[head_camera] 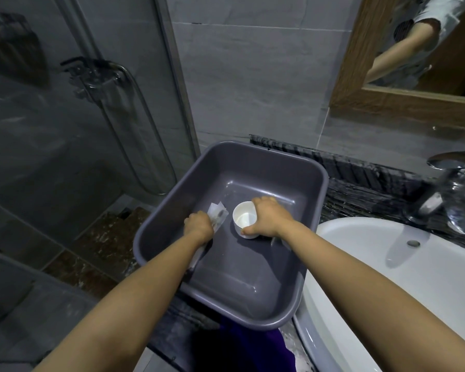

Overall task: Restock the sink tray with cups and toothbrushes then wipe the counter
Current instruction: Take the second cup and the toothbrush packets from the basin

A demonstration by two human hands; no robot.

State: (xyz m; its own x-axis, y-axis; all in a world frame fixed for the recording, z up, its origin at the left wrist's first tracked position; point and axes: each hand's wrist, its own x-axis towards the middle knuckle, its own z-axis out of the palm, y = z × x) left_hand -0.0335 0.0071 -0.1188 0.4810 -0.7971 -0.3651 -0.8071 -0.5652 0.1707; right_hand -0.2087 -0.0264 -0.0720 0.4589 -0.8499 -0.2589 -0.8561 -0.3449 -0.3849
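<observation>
Both forearms reach into our grey tray [317, 183], right hand [269, 218] gripping the first white cup [244, 220], left hand [199, 226] clutching a wrapped toothbrush [217, 214], wiping undone

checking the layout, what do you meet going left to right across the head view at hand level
Shower mixer on the glass side → wrapped toothbrush in the left hand → white cup → right hand gripping it, all inside the grey tray → white sink basin → chrome tap.

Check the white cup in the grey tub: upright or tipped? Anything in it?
Upright and empty. The cup stands mouth up on the tub floor, its bare white bottom visible; the right hand grips its side.
</observation>
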